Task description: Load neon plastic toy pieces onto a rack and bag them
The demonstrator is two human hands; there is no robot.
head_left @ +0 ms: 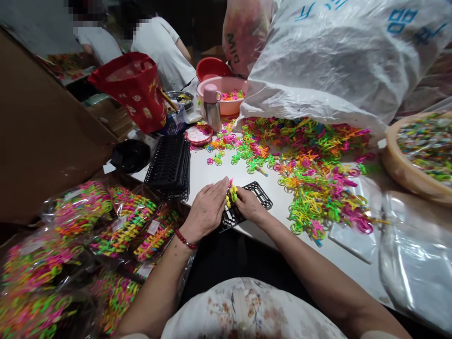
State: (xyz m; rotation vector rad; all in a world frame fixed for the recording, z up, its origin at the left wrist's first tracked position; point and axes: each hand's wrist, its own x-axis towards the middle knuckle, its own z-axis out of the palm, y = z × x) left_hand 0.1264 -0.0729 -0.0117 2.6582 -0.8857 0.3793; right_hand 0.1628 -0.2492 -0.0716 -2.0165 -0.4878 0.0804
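Observation:
Close in front of my body, both hands meet over a black plastic grid tray [261,192] on the white table. Small yellow and pink plastic toys [231,193] show between them. My left hand [208,209] is closed against these toys, its fingers long and pressed together, its thumb hidden. My right hand [249,203] pinches the yellow toys from the other side with bent fingers. The near part of the tray lies under the hands. To the right spreads a heap of bright toy bicycles [310,174] in green, yellow, pink and orange.
Stacked black trays [167,165] stand left of my hands, with bagged toys [123,221] below. Behind are a steel flask [212,113], a red basket [198,135] and a pink basin [226,106]. A large white sack [328,61] overhangs the heap. Clear bags [416,254] lie right. Two people sit behind.

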